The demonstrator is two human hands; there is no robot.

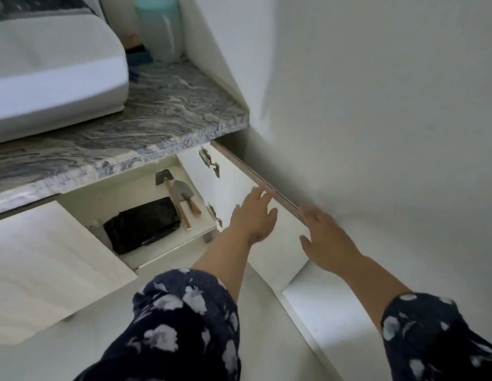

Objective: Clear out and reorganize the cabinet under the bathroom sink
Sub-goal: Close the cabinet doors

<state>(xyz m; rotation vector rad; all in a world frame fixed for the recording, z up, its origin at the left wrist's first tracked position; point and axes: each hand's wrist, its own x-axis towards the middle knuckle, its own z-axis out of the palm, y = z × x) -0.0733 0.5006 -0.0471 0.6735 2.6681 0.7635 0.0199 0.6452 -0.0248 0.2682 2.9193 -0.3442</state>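
Far left: a white sink (55, 78) sits on the grey-veined marble worktop (167, 105). A pale teal bottle (159, 26) stands upright at the rear of the worktop, against the wall.

Below the worktop, the cabinet (146, 188) is open. The left door (47, 268) is swung out toward the camera. Inside lies a black bag (143, 225), flat on the cabinet floor. Just right of it, two small trowels (181, 196) with wooden handles lean against the back wall, blades up.

The right door (239, 182) is swung fully open, its edge near the wall; two metal hinges (209, 160) join it to the cabinet side.

Left hand (253, 218): arm extended forward, fingers straight and slightly spread, fingertips at the door's top edge, palm toward the door's inner face. It holds nothing.

Right hand (325, 243): arm extended, fingers straight, resting along the door's outer edge, thumb spread toward the inner face. No grip is closed. Both forearms emerge from dark floral sleeves (184, 325).
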